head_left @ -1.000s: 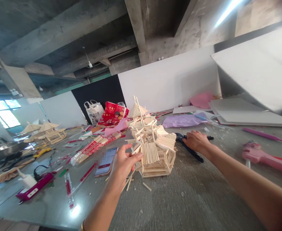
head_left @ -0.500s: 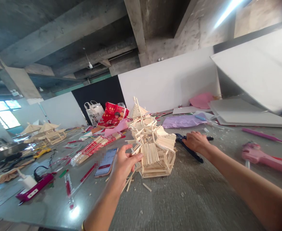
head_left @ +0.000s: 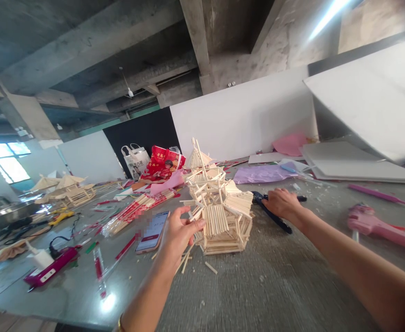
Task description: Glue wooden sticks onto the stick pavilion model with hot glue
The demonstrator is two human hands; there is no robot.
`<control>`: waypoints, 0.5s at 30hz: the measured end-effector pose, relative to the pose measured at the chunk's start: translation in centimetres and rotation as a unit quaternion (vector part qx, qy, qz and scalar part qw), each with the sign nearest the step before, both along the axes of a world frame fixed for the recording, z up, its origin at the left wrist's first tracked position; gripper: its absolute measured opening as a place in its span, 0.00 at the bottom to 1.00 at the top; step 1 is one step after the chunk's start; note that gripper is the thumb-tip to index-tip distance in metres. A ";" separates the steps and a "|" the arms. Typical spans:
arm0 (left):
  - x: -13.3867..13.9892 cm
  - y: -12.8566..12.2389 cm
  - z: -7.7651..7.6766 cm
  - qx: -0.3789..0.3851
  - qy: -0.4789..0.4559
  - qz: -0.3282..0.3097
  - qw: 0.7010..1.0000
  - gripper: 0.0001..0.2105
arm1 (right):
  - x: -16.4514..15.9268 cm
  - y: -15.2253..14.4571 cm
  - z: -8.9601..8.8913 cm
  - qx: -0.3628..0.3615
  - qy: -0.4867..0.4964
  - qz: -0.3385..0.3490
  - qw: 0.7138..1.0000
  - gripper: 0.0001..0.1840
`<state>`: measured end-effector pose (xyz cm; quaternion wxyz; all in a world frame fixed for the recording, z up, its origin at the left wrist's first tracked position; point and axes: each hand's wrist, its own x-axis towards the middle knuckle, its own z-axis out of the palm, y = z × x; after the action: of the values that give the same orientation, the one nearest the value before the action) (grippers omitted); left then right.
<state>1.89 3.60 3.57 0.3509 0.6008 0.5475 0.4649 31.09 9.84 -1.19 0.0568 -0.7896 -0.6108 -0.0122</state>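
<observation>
A model pagoda [head_left: 219,221] of thin wooden sticks stands upright on the table, with slatted roof panels and a pointed top. My left hand [head_left: 179,230] is at its left side, thumb against the edge of a lower roof panel and fingers bent around that side; the fingertips are partly hidden. To the right of the model, my right hand [head_left: 282,203] is closed over dark-handled pliers [head_left: 274,219] lying on the table, their handles spread apart. Short loose sticks [head_left: 185,262] lie beneath my left hand.
Left of the model are a phone [head_left: 154,233], packs of sticks [head_left: 140,210] and a purple power strip [head_left: 52,267]. A pink glue gun [head_left: 378,226] lies at the right. Behind are a red bag [head_left: 162,163], purple paper [head_left: 262,174] and white boards [head_left: 357,161].
</observation>
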 end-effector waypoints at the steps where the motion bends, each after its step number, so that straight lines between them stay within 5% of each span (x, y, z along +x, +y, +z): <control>1: 0.0 0.0 0.0 0.000 0.000 -0.002 1.000 0.28 | 0.0 0.0 0.0 0.001 0.000 0.001 1.000 0.17; 8: 0.2 -0.7 0.3 -0.001 -0.028 0.001 1.000 0.27 | 0.2 -0.4 1.0 0.034 -0.003 -0.001 0.999 0.17; 15: -2.0 -3.2 1.6 -0.044 -0.108 -0.004 0.993 0.28 | 3.6 -2.8 7.4 0.147 0.010 -0.026 0.989 0.21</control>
<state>-0.13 0.39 5.17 0.4360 0.5336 0.5235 0.5011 34.67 7.08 6.23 0.1776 -0.7884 -0.5811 -0.0955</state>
